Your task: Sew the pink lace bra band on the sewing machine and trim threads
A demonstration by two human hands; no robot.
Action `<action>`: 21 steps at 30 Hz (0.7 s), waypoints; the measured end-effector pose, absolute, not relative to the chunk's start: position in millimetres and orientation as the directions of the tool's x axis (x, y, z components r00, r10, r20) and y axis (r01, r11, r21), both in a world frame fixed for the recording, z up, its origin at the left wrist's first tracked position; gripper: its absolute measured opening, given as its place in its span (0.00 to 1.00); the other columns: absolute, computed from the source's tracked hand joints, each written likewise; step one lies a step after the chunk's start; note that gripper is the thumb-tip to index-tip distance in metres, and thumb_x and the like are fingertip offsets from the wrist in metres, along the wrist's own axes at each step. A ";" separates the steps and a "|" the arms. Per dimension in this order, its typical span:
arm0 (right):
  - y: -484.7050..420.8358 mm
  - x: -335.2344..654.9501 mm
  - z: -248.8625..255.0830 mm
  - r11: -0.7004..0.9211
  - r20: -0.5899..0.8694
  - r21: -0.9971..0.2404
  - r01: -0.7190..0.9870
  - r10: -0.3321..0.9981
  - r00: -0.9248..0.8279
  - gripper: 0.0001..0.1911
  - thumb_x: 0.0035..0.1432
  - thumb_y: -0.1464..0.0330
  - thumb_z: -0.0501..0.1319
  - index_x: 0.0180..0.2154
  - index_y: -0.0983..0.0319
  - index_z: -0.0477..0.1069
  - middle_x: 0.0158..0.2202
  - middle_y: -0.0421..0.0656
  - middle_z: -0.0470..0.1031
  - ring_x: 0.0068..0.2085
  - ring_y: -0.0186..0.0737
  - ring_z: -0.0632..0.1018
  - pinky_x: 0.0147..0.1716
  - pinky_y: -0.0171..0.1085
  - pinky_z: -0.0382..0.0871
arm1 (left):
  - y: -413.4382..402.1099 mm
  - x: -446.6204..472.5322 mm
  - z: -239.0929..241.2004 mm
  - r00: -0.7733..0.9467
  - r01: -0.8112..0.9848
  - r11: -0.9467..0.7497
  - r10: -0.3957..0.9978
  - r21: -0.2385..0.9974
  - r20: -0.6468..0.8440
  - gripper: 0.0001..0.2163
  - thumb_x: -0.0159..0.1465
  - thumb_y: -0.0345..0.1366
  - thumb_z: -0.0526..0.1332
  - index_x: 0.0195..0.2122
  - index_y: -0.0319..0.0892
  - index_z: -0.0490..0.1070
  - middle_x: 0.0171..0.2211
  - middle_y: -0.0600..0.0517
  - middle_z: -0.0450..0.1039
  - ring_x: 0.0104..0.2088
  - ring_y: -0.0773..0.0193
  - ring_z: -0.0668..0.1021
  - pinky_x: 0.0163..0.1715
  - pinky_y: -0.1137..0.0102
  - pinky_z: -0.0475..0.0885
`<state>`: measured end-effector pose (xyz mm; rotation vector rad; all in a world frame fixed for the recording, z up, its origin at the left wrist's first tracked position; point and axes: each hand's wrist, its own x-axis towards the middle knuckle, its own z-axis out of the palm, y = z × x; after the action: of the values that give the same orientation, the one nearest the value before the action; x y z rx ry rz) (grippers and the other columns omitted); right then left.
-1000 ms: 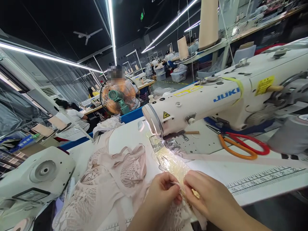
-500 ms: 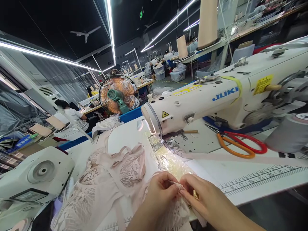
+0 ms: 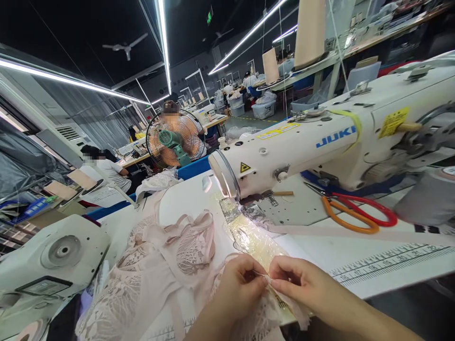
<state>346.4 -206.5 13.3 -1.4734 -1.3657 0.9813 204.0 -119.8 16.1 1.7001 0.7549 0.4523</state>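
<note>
Both my hands pinch the edge of a pale pink lace bra piece (image 3: pixel 259 316) close to the front of the table. My left hand (image 3: pixel 239 289) grips it between thumb and fingertips. Just to the right, my right hand (image 3: pixel 296 283) is closed on the same edge, the fingertips of the two hands almost touching. The lace hangs below and between the hands, its lower part partly hidden by my left wrist. More pale pink lace bras (image 3: pixel 152 265) lie heaped to the left. Ahead of my hands stands a white sewing machine (image 3: pixel 284 156), its lamp lit over a shiny, yellowish taped plate (image 3: pixel 249 232).
Scissors with orange and red handles (image 3: pixel 350 215) lie right of the needle area, near a grey thread cone (image 3: pixel 426 199). A printed ruler (image 3: pixel 387 260) runs along the front edge. Another white machine head (image 3: pixel 53 255) is at left. Beyond are a fan (image 3: pixel 174 139) and seated people.
My right hand has shifted slightly right and its fingers have re-gripped the lace edge. A person's head now shows above the fan. The view has moved very slightly.
</note>
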 end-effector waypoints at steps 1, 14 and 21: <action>-206.5 345.8 12.6 0.007 0.031 -0.960 0.279 0.996 0.085 0.06 0.51 0.68 0.54 0.23 0.60 0.62 0.23 0.36 0.63 0.27 0.34 0.66 0.25 0.32 0.60 | -119.2 203.8 13.8 0.714 0.254 -0.156 0.696 0.955 -0.076 0.02 0.48 0.27 0.58 0.23 0.39 0.67 0.21 0.56 0.62 0.21 0.71 0.66 0.22 0.75 0.60; -207.6 356.5 1.0 0.005 0.096 -0.912 0.409 0.974 0.204 0.11 0.58 0.63 0.50 0.26 0.58 0.63 0.24 0.37 0.66 0.26 0.36 0.69 0.23 0.32 0.64 | -120.3 207.3 9.3 0.671 0.288 -0.106 0.731 0.952 -0.122 0.01 0.50 0.30 0.58 0.23 0.40 0.66 0.17 0.58 0.60 0.20 0.71 0.63 0.20 0.75 0.56; -219.9 343.0 1.2 0.202 0.501 -0.542 0.815 0.857 0.121 0.04 0.58 0.67 0.53 0.32 0.58 0.64 0.30 0.41 0.68 0.31 0.39 0.71 0.28 0.35 0.65 | -121.3 210.3 8.0 0.649 0.300 0.025 0.727 0.954 -0.223 0.01 0.48 0.29 0.56 0.23 0.40 0.63 0.15 0.59 0.58 0.16 0.73 0.61 0.16 0.75 0.54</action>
<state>343.0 -219.9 1.2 -1.5946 -1.6741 0.0652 210.3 -121.3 8.0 1.5621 0.8790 0.4071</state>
